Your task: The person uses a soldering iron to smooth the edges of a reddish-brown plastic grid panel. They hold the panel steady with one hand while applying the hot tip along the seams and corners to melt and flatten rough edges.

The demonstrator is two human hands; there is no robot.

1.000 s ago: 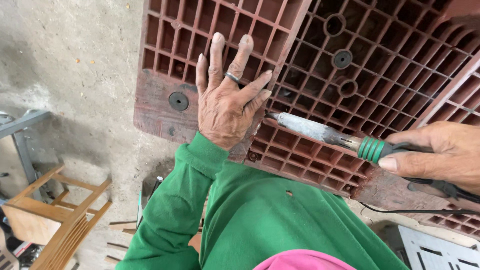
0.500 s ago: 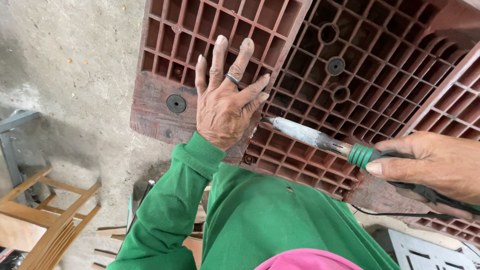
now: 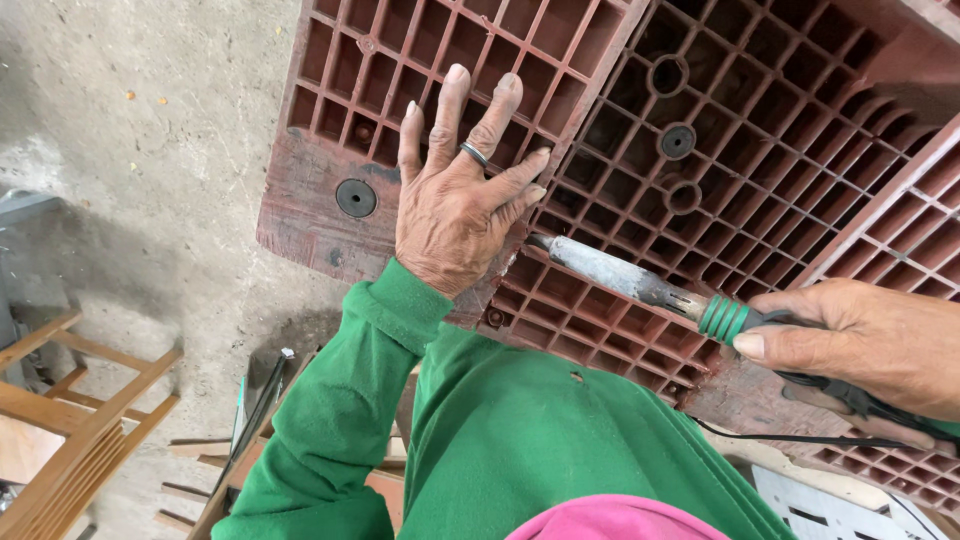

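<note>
- The left hand (image 3: 455, 215) lies flat with its fingers spread on the pallet (image 3: 640, 150), pressing at the seam where two gridded sections meet; it grips nothing
- The right hand (image 3: 865, 345) is clamped round the grip of the iron (image 3: 640, 282), a corded heating tool with a green collar and a grey metal barrel
- The iron's tip rests on a pallet rib just right of the left hand's thumb, close to that seam
- The pallet, reddish-brown plastic, stands in front of the person and fills the upper frame; the left hand steadies its lower middle
- Step in hand, as I judge it: working the hot tip along a rib at the seam while the other hand braces the piece
- The next move would seem to call for firm pressure from the left hand, with its thumb kept off the barrel, and a slow, steady tip
- Count: one iron, one ring (image 3: 473, 153) on the left hand, two hands, one pallet in view made of several grid panels, two round black caps on the panels' flat faces
- Left of the pallet, a wooden frame (image 3: 70, 420) stands on the concrete floor (image 3: 130, 150)
</note>
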